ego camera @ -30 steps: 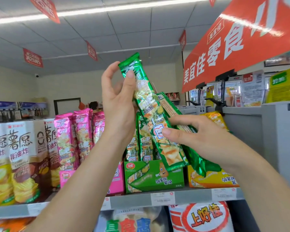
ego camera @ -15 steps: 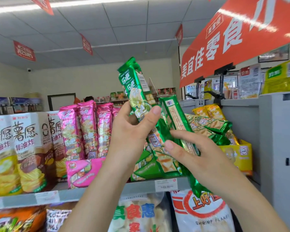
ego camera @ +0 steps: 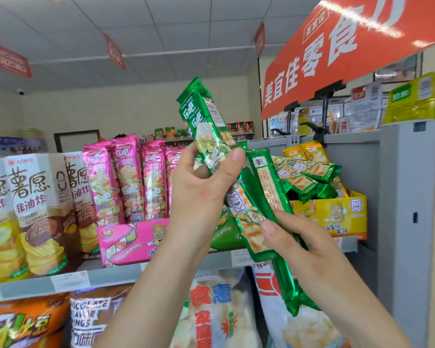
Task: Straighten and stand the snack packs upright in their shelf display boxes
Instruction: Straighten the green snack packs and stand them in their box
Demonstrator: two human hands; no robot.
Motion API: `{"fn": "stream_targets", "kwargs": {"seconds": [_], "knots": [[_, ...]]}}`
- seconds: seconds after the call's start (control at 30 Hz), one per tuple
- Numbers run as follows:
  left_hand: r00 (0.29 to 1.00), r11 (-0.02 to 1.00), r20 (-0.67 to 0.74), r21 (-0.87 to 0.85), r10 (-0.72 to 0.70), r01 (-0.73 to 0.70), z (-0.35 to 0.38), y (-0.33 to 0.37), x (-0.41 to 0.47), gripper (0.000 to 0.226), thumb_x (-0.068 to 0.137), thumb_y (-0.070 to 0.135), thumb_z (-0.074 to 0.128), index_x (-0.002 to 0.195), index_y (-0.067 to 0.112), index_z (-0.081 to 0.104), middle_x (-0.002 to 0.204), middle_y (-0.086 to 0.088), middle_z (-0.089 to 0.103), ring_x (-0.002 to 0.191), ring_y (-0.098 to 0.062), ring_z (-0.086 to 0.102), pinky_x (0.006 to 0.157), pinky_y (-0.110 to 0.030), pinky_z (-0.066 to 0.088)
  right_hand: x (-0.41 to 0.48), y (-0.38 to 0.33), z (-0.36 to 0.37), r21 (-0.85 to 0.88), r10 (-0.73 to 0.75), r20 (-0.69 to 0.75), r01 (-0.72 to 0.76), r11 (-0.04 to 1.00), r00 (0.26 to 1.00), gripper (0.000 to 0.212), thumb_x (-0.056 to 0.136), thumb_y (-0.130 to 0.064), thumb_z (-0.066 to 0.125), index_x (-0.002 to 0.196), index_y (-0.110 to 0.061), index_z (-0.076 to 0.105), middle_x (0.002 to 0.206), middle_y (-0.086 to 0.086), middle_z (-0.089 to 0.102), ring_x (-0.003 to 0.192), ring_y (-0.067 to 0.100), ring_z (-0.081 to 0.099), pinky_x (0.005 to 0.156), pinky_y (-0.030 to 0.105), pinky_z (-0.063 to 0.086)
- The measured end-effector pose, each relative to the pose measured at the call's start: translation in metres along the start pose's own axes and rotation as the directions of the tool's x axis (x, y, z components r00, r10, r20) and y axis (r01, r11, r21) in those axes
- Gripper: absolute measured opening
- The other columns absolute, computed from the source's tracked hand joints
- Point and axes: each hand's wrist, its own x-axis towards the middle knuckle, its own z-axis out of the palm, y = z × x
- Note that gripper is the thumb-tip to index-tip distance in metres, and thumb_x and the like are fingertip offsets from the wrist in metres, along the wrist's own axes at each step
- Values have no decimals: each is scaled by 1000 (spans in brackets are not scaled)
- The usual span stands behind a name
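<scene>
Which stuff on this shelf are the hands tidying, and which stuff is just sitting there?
Part of the job: green packs gripped by left hand and right hand; toppled packs in yellow box; green box; pink packs standing in pink box.
Just there: chip cartons, red sign, big bags below.

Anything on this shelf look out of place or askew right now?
Yes. Loose green packs lie flat and tilted across the yellow display box, among yellow packs: wrong box, not upright. The pink packs stand upright in their pink box.
</scene>
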Motion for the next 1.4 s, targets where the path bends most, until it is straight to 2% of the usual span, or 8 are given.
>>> {"fn": "stream_targets", "kwargs": {"seconds": [0.1,0.33,0.43,0.53,0.63,0.83,1.1,1.4], "knots": [[999,995,30,86,40,-43,6,-6,-15,87,65,34,82,140,23,39,106,-9,72,90,-17,72,72,-30,57,-2,3,6,45,-3,-123,9,999,992,30,78,-63,55,102,-53,69,105,-8,64,105,0,56,80,5,37],[989,991,137,128,-55,38,11,-24,-62,77,84,40,63,150,28,25,121,-13,62,103,-13,65,79,-24,54,-9,3,15,32,19,-183,-14,999,983,26,85,-53,46,95,-54,69,111,-11,57,105,-10,51,85,7,37],[998,971,38,234,-58,48,9,-21,-70,67,79,53,60,137,54,26,134,-16,52,119,-9,57,93,-27,51,-15,3,15,-53,35,-196,-46,998,980,37,83,-61,38,102,-51,68,107,-14,50,102,-10,51,87,15,41],[1000,943,9,332,2,-5,1,-21,-74,69,78,60,61,136,55,24,148,24,39,138,2,34,109,-22,37,-14,1,10,-217,-51,-287,-13,976,957,39,76,-67,45,107,-55,64,112,-13,47,108,-15,45,85,-3,30],[998,914,34,401,55,-64,0,-17,-80,60,78,54,62,126,61,26,123,62,28,125,30,22,89,8,27,-10,-3,2,-185,-7,-236,-38,982,972,49,71,-75,51,117,-60,55,120,-15,50,115,-18,40,88,5,33],[994,903,104,423,43,-83,5,-26,-91,69,78,30,67,131,64,39,134,45,42,131,5,43,100,-25,47,-10,-3,10,4,55,-218,-56,998,974,61,65,-66,65,120,-57,40,126,-26,49,124,-5,45,99,31,44],[980,955,187,297,-71,13,-1,-28,-106,75,70,8,76,124,53,50,112,22,66,99,5,63,74,-9,49,-11,3,5,-54,30,-288,-48,997,957,43,80,-62,60,120,-47,51,123,-21,56,116,0,53,100,38,46],[953,974,282,222,-115,52,-17,-17,-107,53,81,42,66,130,54,51,137,30,50,124,8,49,90,-5,42,-12,11,3,22,40,-305,-35,999,952,48,79,-59,61,125,-47,54,128,-30,52,123,-13,43,106,34,40]]}}
